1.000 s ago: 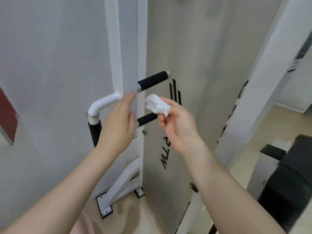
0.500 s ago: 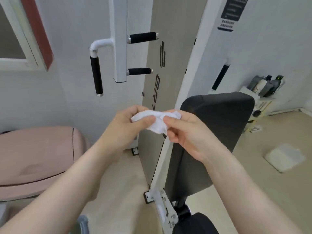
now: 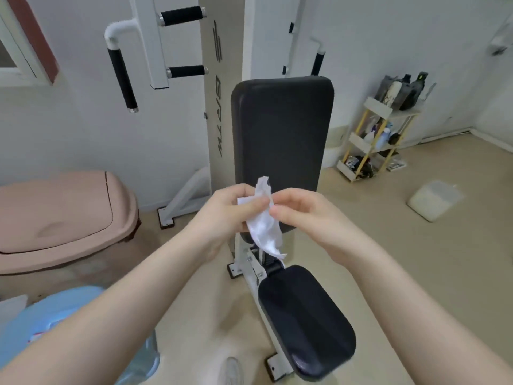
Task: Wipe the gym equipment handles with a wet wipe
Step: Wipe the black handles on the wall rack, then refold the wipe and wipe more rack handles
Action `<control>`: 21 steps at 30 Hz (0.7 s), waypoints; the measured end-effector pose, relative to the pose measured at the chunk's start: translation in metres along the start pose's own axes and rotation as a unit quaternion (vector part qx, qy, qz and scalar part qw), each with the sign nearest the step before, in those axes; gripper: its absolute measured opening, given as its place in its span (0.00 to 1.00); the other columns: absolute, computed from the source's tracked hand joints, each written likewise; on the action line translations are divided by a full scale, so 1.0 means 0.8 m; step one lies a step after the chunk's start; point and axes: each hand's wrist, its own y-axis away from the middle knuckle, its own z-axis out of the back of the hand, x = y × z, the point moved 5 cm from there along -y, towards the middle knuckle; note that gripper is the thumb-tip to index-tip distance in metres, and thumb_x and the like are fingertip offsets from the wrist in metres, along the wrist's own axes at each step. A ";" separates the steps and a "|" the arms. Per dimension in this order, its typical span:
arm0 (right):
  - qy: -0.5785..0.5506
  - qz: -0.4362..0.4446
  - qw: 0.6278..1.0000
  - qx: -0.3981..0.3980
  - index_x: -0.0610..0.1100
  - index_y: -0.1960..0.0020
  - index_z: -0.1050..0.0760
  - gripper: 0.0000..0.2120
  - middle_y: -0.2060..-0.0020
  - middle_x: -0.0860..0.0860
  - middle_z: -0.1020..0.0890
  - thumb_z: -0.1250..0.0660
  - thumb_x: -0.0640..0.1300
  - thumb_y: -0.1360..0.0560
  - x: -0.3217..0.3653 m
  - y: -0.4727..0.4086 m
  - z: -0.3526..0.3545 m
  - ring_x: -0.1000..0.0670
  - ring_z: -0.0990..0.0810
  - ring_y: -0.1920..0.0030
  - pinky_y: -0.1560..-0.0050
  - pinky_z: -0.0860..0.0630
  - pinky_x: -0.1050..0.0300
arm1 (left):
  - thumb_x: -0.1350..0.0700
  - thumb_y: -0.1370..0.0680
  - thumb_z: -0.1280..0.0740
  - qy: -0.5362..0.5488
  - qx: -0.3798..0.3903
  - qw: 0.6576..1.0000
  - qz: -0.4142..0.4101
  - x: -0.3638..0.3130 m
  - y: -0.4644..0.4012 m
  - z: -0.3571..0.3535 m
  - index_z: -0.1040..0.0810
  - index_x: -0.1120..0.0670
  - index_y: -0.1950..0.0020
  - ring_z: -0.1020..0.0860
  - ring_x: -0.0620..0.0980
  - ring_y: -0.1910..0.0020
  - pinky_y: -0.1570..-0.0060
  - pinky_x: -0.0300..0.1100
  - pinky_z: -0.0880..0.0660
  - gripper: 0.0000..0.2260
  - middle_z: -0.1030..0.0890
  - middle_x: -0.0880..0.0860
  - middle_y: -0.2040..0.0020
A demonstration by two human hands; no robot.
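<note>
A crumpled white wet wipe [image 3: 263,226] hangs in front of me at mid-frame. My left hand [image 3: 224,215] pinches its upper part between thumb and fingers. My right hand [image 3: 302,215] is curled beside it, its fingertips at the wipe's right edge. Far above them the white machine frame carries black grip handles: an upper horizontal one [image 3: 181,15], a lower horizontal one [image 3: 187,71], a long hanging one [image 3: 123,79] on the left, and another hanging one [image 3: 317,62] on the right. Both hands are well away from all handles.
The black backrest [image 3: 281,134] and black seat pad [image 3: 305,320] of the machine stand straight ahead. A pink tub [image 3: 61,215] sits on the floor at left, a blue bottle [image 3: 50,323] lower left. A small shelf rack [image 3: 380,140] and a white bag [image 3: 433,200] are at right.
My view pulled back and down from the handles. The wipe went from my right hand alone to both hands, then unfolded and now hangs longer from my left hand.
</note>
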 end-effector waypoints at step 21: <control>-0.233 -0.124 0.962 -0.067 0.42 0.54 0.29 0.07 0.71 0.49 0.23 0.43 0.40 0.20 -0.168 0.221 0.333 0.56 0.25 0.76 0.75 0.29 0.67 | 0.59 0.20 0.38 0.067 0.117 0.984 0.117 0.024 -0.011 -0.403 0.27 0.58 0.50 0.17 0.50 0.61 0.63 0.38 0.22 0.03 0.17 0.54 0.63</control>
